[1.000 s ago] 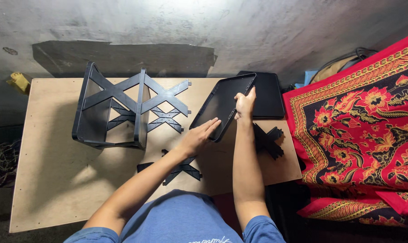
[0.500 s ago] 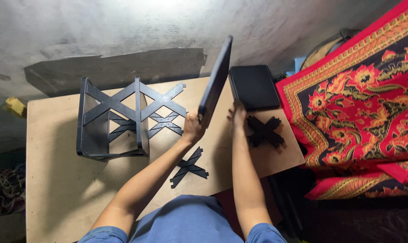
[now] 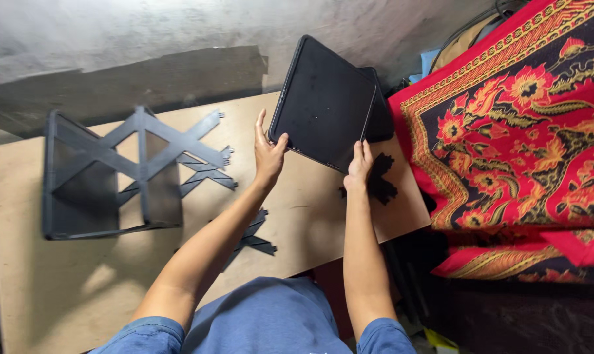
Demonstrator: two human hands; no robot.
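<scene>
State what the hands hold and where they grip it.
Both hands hold the black square panel: left hand at its lower left edge, right hand at its bottom corner.

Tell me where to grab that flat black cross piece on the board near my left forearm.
Take the black cross piece by one free arm end, coming from above on its right side. It lies flat on the board, partly under the left forearm, so a pinch at the exposed tip seems easiest. Both hands, left hand and right hand, hold the black panel.
</scene>
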